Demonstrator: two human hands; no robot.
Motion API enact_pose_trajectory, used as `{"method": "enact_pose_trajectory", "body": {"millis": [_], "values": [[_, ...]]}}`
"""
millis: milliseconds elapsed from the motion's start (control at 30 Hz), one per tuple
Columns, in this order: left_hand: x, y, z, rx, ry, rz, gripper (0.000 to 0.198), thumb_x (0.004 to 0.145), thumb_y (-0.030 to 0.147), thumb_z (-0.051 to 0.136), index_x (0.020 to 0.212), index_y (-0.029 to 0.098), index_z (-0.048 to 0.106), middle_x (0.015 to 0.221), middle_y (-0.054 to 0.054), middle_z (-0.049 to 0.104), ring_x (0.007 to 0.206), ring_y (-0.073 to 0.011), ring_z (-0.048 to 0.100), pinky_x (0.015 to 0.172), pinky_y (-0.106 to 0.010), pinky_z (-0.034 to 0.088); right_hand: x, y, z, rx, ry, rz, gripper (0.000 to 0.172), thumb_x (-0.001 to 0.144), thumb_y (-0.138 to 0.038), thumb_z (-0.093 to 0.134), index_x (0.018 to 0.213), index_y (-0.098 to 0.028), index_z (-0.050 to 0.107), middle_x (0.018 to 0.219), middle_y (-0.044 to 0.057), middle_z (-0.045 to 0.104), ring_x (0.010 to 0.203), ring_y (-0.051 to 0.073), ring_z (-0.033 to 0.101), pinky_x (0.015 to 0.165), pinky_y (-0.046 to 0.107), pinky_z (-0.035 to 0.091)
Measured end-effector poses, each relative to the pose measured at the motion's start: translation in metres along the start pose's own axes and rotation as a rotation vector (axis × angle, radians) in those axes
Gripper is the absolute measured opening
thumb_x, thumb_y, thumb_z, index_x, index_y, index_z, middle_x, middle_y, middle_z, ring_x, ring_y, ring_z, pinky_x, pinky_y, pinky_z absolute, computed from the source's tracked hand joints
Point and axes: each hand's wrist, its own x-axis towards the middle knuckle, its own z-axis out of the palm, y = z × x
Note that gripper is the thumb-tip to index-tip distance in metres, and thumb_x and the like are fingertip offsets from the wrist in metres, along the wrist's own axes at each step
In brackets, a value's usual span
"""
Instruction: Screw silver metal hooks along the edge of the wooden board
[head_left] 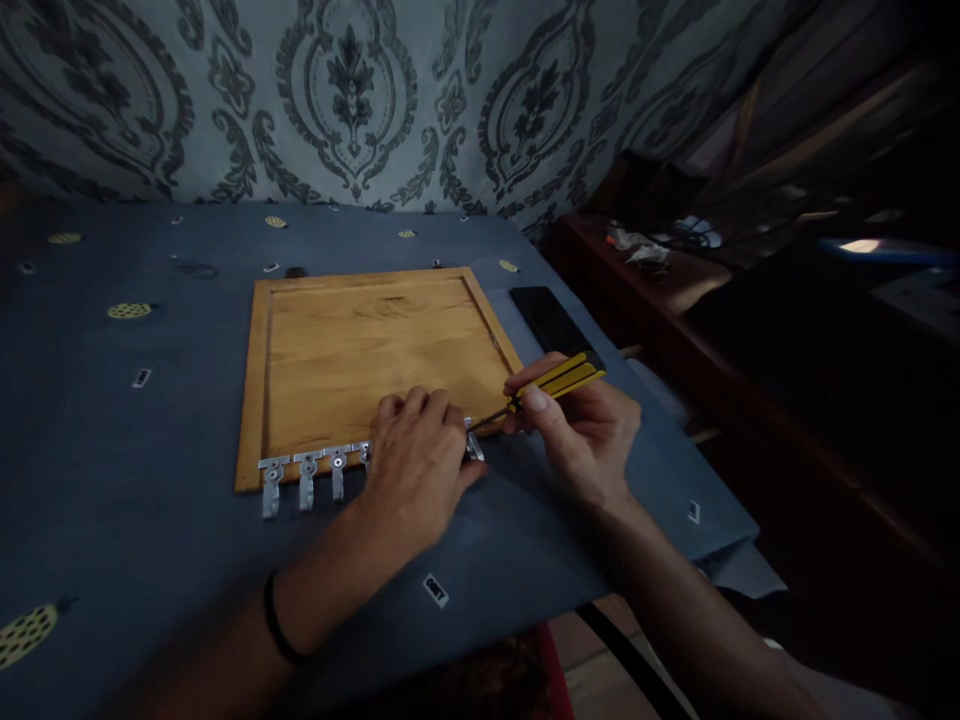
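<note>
A square wooden panel (375,350) with a raised frame lies on a blue-grey cloth. Several small metal brackets (306,477) are fixed along its near edge. My left hand (418,458) rests over the near edge of the panel, fingers curled and pressed down beside a bracket (475,446). My right hand (589,430) grips a yellow and black screwdriver (559,378), whose thin shaft points left to the bracket by my left fingertips.
A black phone (547,318) lies right of the panel. The cloth-covered table (150,420) carries small printed marks. A patterned wall hanging rises behind. To the right a dark wooden shelf (660,290) holds small items, and the table edge drops off near my arms.
</note>
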Motion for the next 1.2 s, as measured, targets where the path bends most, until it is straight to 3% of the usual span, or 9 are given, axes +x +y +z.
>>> {"method": "enact_pose_trajectory", "body": {"millis": [167,367,567,867,1200], "values": [[0.0011,0.0001,-0.0019,0.003,-0.039,-0.011,0.035,0.09,0.043,0.077,0.108,0.013,0.071,0.111,-0.012,0.068,0.112,-0.0326,0.059,0.094,-0.048,0.045,-0.0005,0.0008,0.0008,-0.019,-0.033,0.045,0.033,0.09,-0.054,0.071,0.088,-0.022,0.074,0.077,0.003,0.07,0.06,0.016,0.066,0.049,0.029,0.049],[0.0012,0.0003,-0.0016,0.011,-0.035,-0.009,0.035,0.09,0.043,0.077,0.109,0.014,0.071,0.112,-0.012,0.068,0.112,-0.0319,0.059,0.094,-0.048,0.045,0.002,-0.0023,-0.001,0.014,-0.088,0.05,0.034,0.091,-0.054,0.07,0.085,-0.02,0.072,0.072,0.001,0.069,0.052,0.013,0.063,0.05,0.028,0.049],[0.0011,0.0012,-0.0026,0.01,-0.038,-0.023,0.033,0.089,0.041,0.078,0.109,0.015,0.071,0.113,-0.011,0.069,0.111,-0.0318,0.059,0.094,-0.047,0.045,0.0042,-0.0021,-0.0044,0.041,-0.158,0.026,0.033,0.093,-0.053,0.068,0.09,-0.02,0.073,0.069,0.001,0.067,0.056,0.015,0.064,0.052,0.029,0.051],[0.0008,0.002,-0.0036,-0.002,-0.037,-0.025,0.032,0.088,0.039,0.079,0.108,0.015,0.071,0.113,-0.011,0.069,0.112,-0.0321,0.059,0.095,-0.049,0.045,0.0043,-0.0024,-0.004,0.046,-0.149,0.033,0.029,0.094,-0.05,0.068,0.09,-0.021,0.072,0.074,0.001,0.067,0.057,0.014,0.064,0.054,0.029,0.051],[0.0017,0.0018,-0.0031,0.027,-0.039,-0.026,0.036,0.088,0.041,0.079,0.111,0.015,0.071,0.115,-0.011,0.069,0.113,-0.0319,0.06,0.095,-0.048,0.045,0.0076,0.0027,-0.0009,-0.017,-0.129,-0.069,0.03,0.092,-0.049,0.07,0.083,-0.019,0.071,0.073,0.001,0.064,0.064,0.015,0.063,0.056,0.027,0.05]]}}
